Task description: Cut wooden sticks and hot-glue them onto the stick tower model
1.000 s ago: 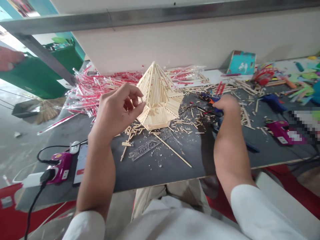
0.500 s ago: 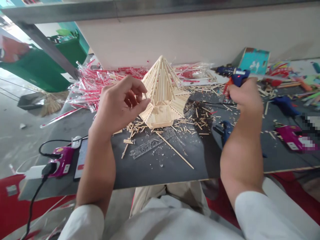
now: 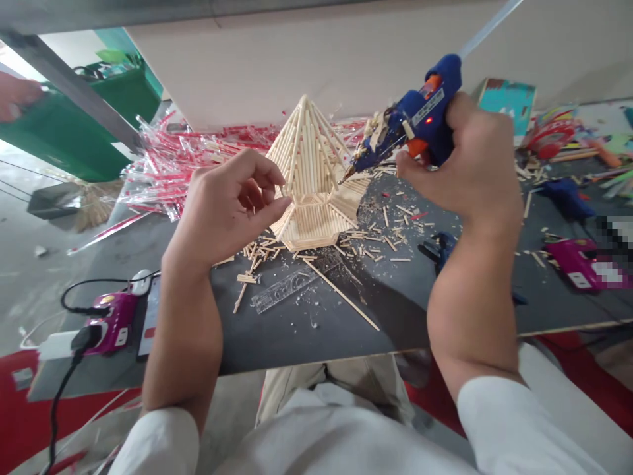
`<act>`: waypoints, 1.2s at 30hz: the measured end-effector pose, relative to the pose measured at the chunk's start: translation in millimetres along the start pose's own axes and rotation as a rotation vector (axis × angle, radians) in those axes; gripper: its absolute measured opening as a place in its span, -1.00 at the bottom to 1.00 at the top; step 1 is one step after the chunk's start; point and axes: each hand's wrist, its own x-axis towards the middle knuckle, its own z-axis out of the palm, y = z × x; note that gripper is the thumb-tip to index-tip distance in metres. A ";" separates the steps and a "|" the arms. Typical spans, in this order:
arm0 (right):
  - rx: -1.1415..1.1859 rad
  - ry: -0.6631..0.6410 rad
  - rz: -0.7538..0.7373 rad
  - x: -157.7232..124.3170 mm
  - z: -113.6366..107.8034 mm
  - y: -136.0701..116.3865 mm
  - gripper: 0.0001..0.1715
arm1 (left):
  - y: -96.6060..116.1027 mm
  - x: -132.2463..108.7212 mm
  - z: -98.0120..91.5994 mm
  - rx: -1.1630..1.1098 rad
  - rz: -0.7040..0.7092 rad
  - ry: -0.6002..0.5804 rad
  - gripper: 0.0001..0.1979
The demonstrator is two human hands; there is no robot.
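Note:
A pointed model of pale wooden sticks (image 3: pixel 309 155) stands on the dark table, with a flared base of sticks below its cone. Beside its left face is my left hand (image 3: pixel 235 204), thumb and fingertips close together around something small that I cannot make out. My right hand (image 3: pixel 469 158) grips a blue and orange glue gun (image 3: pixel 420 119), its nozzle angled down and left near the model's right side. Bits of wood and dried glue cling to the front of the gun. A clear glue stick sticks out of its back end.
Short stick pieces litter the dark table (image 3: pixel 297 343). A clear ruler (image 3: pixel 281 290) and a long stick (image 3: pixel 341 293) lie in front of the model. Red and clear wrappers (image 3: pixel 173 161) pile up behind left. Purple power strips (image 3: pixel 111 320) sit at both sides; blue pliers (image 3: pixel 445 251) lie right.
My right hand has brought the glue gun up and left from the back right, so its nozzle is now beside the model. My left hand stays near the model's left side.

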 end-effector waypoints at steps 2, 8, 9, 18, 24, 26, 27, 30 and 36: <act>-0.050 0.005 -0.031 0.0 0.6 -0.2 -0.83 | 0.6 0.0 0.1 0.017 -0.001 -0.015 -0.84; -0.123 -0.039 -0.081 2.9 9.0 2.1 -0.87 | 0.5 0.6 0.8 0.012 -0.011 -0.061 -0.82; -0.122 -0.042 -0.082 3.2 10.0 2.9 -0.87 | 0.4 0.7 0.7 0.012 -0.011 -0.063 -0.82; -0.139 -0.073 -0.019 4.6 12.8 6.7 -0.77 | 0.4 1.1 -0.8 0.018 0.002 -0.054 -0.83; -0.146 -0.118 0.057 5.7 14.0 5.4 -0.69 | -0.3 1.4 0.3 0.005 0.022 -0.060 -0.77; -0.116 -0.111 0.050 5.8 14.7 5.8 -0.68 | -0.2 1.4 0.0 0.007 0.004 -0.069 -0.79; -0.095 -0.112 0.056 5.8 14.9 5.7 -0.67 | -0.2 1.4 -0.2 0.006 -0.006 -0.073 -0.80; -0.043 -0.120 0.090 6.0 14.6 3.7 -0.68 | 0.1 1.4 -0.4 0.003 -0.010 -0.077 -0.81; -0.045 -0.140 0.159 6.8 13.0 -1.1 -0.63 | 1.7 0.7 -1.4 -0.040 0.023 -0.071 -0.79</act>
